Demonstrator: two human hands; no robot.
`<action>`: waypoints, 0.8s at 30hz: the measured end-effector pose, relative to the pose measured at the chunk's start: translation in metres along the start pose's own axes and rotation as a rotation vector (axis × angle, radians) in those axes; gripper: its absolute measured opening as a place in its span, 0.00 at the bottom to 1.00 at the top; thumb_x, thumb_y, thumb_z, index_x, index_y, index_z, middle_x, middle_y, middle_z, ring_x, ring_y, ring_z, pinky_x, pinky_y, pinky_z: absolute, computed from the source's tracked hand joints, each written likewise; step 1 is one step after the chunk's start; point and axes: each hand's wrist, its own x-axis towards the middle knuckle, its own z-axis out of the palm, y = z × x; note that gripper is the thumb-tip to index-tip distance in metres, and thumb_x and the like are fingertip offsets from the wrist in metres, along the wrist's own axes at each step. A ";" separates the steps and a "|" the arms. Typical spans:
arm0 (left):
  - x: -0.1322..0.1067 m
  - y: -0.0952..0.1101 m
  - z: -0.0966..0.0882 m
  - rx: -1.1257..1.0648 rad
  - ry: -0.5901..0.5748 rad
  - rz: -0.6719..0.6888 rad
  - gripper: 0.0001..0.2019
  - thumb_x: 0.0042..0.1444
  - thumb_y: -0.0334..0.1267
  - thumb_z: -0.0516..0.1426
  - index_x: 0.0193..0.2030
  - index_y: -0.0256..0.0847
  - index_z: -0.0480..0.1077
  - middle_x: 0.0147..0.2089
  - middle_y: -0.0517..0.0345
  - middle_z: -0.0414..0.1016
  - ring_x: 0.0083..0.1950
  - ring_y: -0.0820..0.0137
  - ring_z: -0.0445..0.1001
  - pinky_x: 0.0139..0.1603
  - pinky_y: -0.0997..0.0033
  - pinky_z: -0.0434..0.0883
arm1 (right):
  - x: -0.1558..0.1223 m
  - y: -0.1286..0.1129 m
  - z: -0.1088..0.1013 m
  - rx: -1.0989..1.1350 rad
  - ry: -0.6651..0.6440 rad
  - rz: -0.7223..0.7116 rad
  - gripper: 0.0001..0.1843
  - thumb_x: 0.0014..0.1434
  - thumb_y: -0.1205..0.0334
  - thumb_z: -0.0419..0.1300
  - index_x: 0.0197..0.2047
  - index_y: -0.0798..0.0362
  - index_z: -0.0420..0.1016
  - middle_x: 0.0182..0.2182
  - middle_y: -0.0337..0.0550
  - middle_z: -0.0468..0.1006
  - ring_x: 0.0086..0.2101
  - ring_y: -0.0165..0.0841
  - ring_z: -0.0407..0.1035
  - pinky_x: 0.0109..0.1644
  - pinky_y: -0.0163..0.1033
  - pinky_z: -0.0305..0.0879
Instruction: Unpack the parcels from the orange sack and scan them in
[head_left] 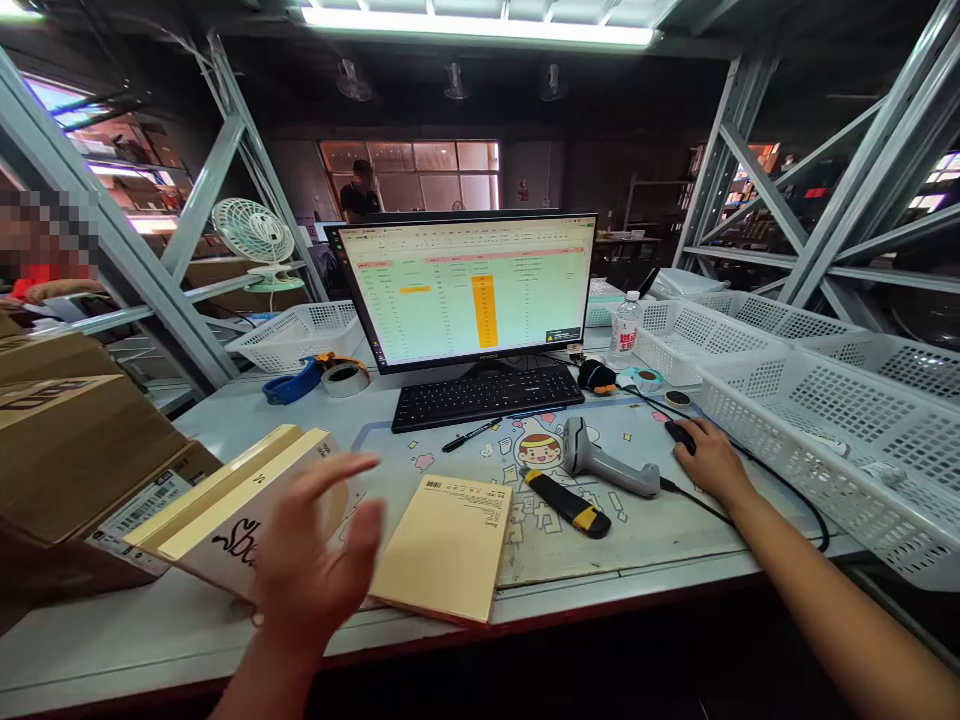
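My right hand (712, 460) rests over a black computer mouse (679, 434) on the printed desk mat. Raised above the front left of the desk, my left hand (319, 550) is slightly blurred, with thumb and fingers apart and nothing in it. Behind it, partly covered, a pale yellow book (240, 500) with large dark lettering leans by another yellow book. A yellow book (450, 550) with a barcode lies flat right of my left hand. Between my hands are a grey barcode scanner (607, 460) and a black-and-yellow utility knife (566, 502).
A lit monitor (465, 300) with a spreadsheet stands behind a black keyboard (487, 395). White baskets (825, 430) line the right side, near a water bottle (625, 325). An opened cardboard box (82, 440) is at left; tape rolls (345, 378) lie behind it. People are in the background.
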 end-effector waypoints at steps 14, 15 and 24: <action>0.087 0.027 0.297 0.162 -0.931 0.203 0.26 0.68 0.50 0.61 0.68 0.39 0.71 0.70 0.40 0.73 0.69 0.48 0.70 0.70 0.48 0.69 | -0.002 -0.005 -0.006 0.005 -0.018 0.019 0.27 0.70 0.55 0.54 0.67 0.54 0.77 0.66 0.57 0.74 0.60 0.53 0.71 0.66 0.56 0.69; 0.086 0.027 0.305 0.161 -0.939 0.206 0.28 0.68 0.52 0.61 0.69 0.39 0.70 0.72 0.40 0.70 0.71 0.47 0.68 0.71 0.47 0.67 | -0.002 -0.006 -0.007 0.004 -0.018 0.017 0.27 0.70 0.56 0.54 0.67 0.54 0.77 0.65 0.57 0.74 0.60 0.53 0.70 0.66 0.56 0.69; 0.094 0.014 0.335 0.157 -0.915 0.261 0.31 0.69 0.53 0.60 0.73 0.38 0.66 0.78 0.39 0.64 0.77 0.46 0.61 0.76 0.45 0.62 | -0.005 -0.008 -0.008 0.021 0.027 -0.028 0.25 0.68 0.58 0.54 0.65 0.51 0.77 0.63 0.55 0.75 0.56 0.50 0.73 0.64 0.56 0.71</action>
